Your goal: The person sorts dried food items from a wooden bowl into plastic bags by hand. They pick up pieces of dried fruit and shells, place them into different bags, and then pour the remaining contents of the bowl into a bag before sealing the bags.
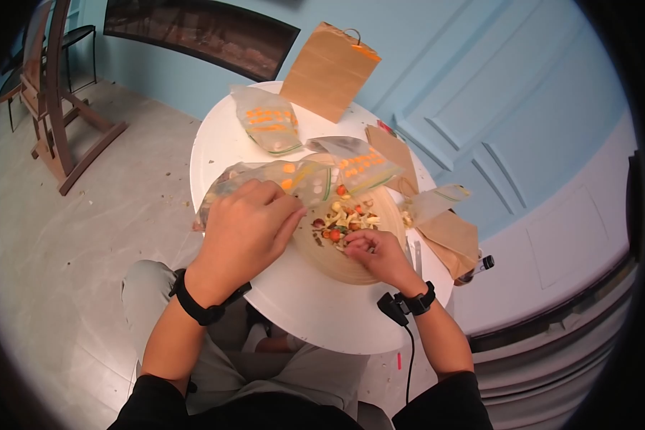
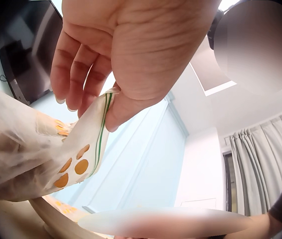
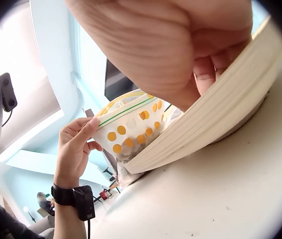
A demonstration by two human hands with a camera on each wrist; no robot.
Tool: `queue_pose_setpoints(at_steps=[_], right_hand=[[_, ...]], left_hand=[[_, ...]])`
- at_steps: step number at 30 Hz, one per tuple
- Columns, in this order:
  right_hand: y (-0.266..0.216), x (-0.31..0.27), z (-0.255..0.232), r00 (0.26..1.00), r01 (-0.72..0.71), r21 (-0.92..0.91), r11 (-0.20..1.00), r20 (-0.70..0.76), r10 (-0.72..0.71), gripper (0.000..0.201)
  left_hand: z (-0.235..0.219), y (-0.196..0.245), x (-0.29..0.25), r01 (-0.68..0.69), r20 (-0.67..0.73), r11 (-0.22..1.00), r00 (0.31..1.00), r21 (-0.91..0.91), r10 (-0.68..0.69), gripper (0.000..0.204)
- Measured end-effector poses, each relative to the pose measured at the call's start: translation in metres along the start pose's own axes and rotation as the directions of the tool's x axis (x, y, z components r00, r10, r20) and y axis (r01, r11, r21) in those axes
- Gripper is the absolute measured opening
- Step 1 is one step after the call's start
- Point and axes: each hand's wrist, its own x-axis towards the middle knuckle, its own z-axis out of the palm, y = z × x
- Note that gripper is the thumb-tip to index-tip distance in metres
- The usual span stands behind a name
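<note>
My left hand (image 1: 247, 222) pinches the zip edge of a clear zip bag (image 2: 78, 149) with orange dots, at the left side of a round wooden bowl (image 1: 322, 266). The bag's mouth and green zip line show in the right wrist view, with dark contents low inside. Down in the bowl, my right hand (image 1: 385, 256) has its fingers curled at a loose mix (image 1: 351, 216) of pale yellow, orange and dark red dried pieces. The bowl's wall hides those fingertips in the right wrist view; I cannot tell whether they hold a piece.
On the white round table (image 1: 315, 315), a second dotted zip bag (image 1: 362, 166) lies over the bowl's far edge. Another dotted bag (image 1: 269, 122) and an upright brown paper bag (image 1: 330, 72) stand farther back. Flat brown paper (image 1: 448, 244) and a small clear bag (image 1: 437, 202) lie at right.
</note>
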Motion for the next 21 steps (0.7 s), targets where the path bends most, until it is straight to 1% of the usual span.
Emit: queue_pose_setpoints(at_steps=[3,6,9,15,18,21], right_hand=[[0.0,0.005,0.001,0.999,-0.002,-0.059,0.998,0.038,0.004,0.02],[-0.003,0.009,-0.001,0.995,-0.065,-0.134,0.989,0.062,0.074,0.02],[0.001,0.015,-0.006,0.984,-0.108,-0.178,0.978,0.122,0.13,0.018],[-0.01,0.016,-0.011,0.968,-0.122,-0.169,0.978,0.198,0.155,0.014],[-0.009,0.016,-0.011,0.971,-0.095,-0.212,0.973,0.197,0.138,0.014],[-0.009,0.015,-0.01,0.974,-0.085,-0.207,0.975,0.191,0.125,0.014]], left_hand=[[-0.001,-0.001,-0.001,-0.002,-0.003,1.0,1.0,0.003,0.002,0.004],[-0.003,-0.001,-0.002,-0.004,-0.003,1.0,1.0,0.01,0.004,0.004],[-0.005,-0.001,-0.003,-0.009,0.004,1.0,1.0,0.02,0.009,0.004],[-0.007,-0.001,-0.004,-0.019,-0.005,0.999,1.0,0.028,0.019,0.004],[-0.008,-0.001,-0.005,-0.021,-0.005,0.999,1.0,0.037,0.021,0.005],[-0.009,-0.001,-0.005,-0.025,-0.005,0.999,1.0,0.037,0.025,0.005]])
